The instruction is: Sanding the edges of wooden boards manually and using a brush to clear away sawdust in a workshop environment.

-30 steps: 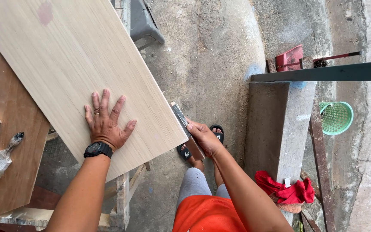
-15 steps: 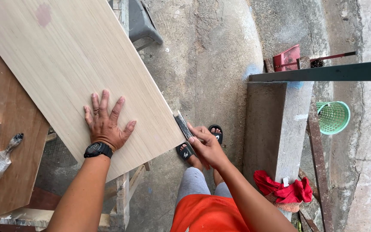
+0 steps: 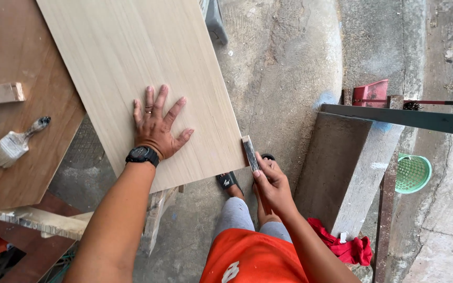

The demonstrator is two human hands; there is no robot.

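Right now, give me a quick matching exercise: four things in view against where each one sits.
Things:
1. left hand
2. right hand
3. paintbrush
4. green basket

Places:
A. on the ground at far right
B. flat on the pale board
C. on the brown panel at left
D. holding a small block at the board's edge

Pairs: 1-B, 2-D, 3-C, 4-A

the left hand point(image 3: 155, 128) is lying flat on the board point(image 3: 142, 68), near its lower edge. the right hand point(image 3: 273, 183) is holding a sanding block point(image 3: 250, 153) against the board's right corner. the brush point(image 3: 14, 144) is lying on the counter point(image 3: 22, 173), left of the board. the basket point(image 3: 412, 173) is sitting on the floor point(image 3: 289, 63), far right, beside the slab point(image 3: 344, 167).
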